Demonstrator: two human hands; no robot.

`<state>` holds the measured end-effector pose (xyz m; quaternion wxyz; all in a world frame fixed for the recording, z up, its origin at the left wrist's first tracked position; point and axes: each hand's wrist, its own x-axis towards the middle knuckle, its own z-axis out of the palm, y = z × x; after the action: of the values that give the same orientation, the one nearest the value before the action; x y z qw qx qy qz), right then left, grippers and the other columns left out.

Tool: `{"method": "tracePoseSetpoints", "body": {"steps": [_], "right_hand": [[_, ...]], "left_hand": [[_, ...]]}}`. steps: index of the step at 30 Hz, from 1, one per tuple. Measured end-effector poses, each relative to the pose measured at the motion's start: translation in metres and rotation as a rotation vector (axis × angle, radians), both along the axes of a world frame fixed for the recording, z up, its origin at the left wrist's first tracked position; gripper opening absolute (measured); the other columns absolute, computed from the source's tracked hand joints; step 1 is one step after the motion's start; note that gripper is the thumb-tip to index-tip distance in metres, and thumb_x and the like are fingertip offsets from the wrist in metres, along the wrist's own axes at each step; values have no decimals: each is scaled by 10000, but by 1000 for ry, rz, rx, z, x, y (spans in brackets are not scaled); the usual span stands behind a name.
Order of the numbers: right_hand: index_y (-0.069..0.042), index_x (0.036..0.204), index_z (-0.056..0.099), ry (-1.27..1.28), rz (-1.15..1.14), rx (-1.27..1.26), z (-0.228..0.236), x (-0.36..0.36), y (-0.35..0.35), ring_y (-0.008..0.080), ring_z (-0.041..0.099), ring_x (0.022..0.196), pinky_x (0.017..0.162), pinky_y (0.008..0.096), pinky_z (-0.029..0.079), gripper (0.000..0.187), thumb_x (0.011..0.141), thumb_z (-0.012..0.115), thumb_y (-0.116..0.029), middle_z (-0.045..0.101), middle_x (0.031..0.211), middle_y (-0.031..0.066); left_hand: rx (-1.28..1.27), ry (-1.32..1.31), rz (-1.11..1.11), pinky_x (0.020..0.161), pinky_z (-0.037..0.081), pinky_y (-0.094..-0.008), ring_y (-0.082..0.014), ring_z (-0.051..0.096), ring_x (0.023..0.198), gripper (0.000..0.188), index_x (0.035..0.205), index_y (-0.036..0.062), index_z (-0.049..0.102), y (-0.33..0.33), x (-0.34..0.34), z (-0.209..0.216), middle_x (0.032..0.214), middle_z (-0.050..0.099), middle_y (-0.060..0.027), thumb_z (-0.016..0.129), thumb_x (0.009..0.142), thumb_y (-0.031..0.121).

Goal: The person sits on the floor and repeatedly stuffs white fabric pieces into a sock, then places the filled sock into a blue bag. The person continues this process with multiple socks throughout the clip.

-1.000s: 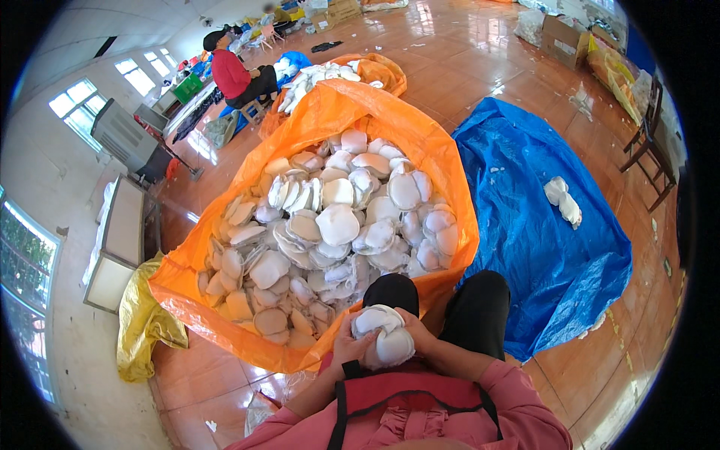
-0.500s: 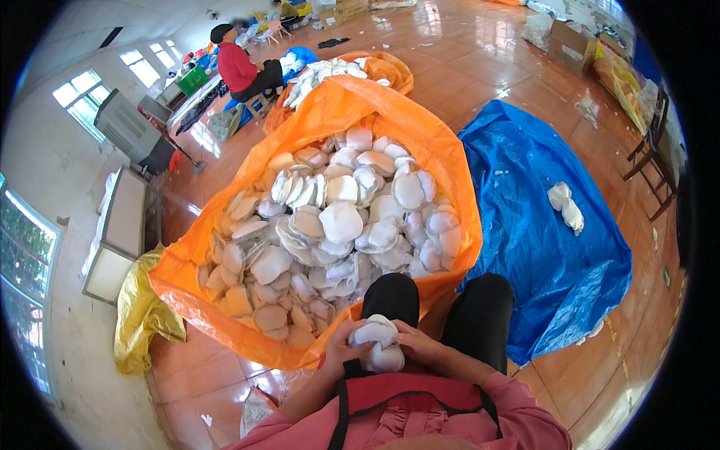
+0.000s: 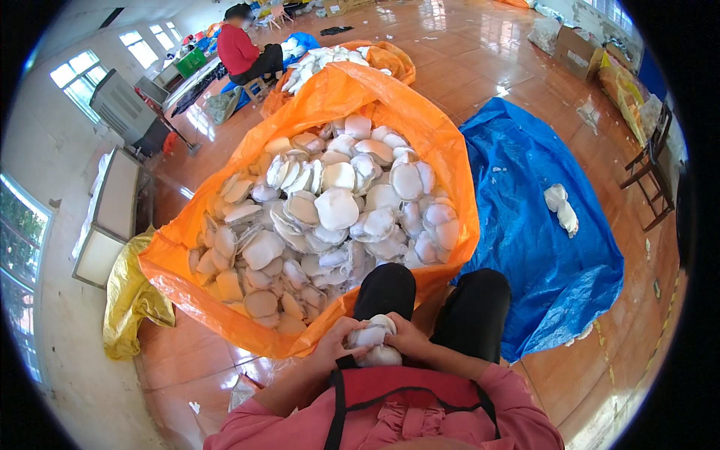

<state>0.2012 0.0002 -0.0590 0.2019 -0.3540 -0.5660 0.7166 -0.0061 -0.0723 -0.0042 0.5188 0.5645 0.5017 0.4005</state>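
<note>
Close to my lap, a small bunch of white rounded pads [image 3: 369,336] is gripped from both sides. My left hand [image 3: 334,342] has its fingers curled round the left side. Opposite it, my right hand [image 3: 409,336] closes on the right edge. Part of the bunch is hidden by the fingers. Just beyond my knees, a big orange sack [image 3: 456,161] lies spread open, heaped with a pile of similar pads [image 3: 337,208], some bunched and some loose. On the blue sheet [image 3: 517,277] to the right rests one white bundle [image 3: 561,210], pinched in at its middle.
Farther off, a person in red [image 3: 237,51] sits on a stool beside another orange sack [image 3: 397,60] of white pieces. A yellow sack [image 3: 127,300] and a white cabinet [image 3: 109,217] stand at left. At right are a dark wooden chair [image 3: 651,180] and a cardboard box [image 3: 576,52].
My hands have turned and squeezed the bunch of pads closer together, so less of it shows. The whole view has shifted slightly.
</note>
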Motion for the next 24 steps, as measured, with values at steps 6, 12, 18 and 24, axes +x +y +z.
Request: {"method": "tracePoseSetpoints", "body": {"steps": [6, 12, 18, 24], "right_hand": [[-84, 1023, 560, -42, -52, 61, -15, -5, -5, 160, 603, 880, 783, 326, 501, 300, 784, 737, -125, 633, 927, 70], [-98, 1002, 540, -67, -103, 176, -20, -12, -14, 148, 589, 861, 751, 316, 484, 280, 795, 726, -133, 612, 888, 57], [-87, 1081, 523, -36, -41, 239, -17, -4, -14, 130, 567, 916, 804, 289, 470, 315, 828, 697, -158, 583, 954, 33], [-49, 1196, 521, 258, 206, -412, 4, 20, 7, 138, 539, 1022, 897, 297, 448, 358, 896, 659, -186, 564, 1097, 23]], "left_hand": [[-235, -191, -83, 854, 443, -250, -125, 531, 981, 285, 1162, 70, 663, 9, 3, 24, 1021, 476, -19, 681, 878, 71], [26, 268, -112, 770, 450, -284, -173, 547, 886, 179, 956, 141, 754, 9, 10, 7, 936, 497, -32, 776, 779, 133], [165, 468, 12, 708, 439, -316, -242, 540, 840, 110, 791, 139, 732, -7, 13, -21, 920, 498, -65, 799, 723, 193], [206, 344, 90, 698, 439, -304, -216, 531, 835, 120, 788, 122, 650, -14, 14, -13, 904, 475, -46, 753, 728, 105]]}}
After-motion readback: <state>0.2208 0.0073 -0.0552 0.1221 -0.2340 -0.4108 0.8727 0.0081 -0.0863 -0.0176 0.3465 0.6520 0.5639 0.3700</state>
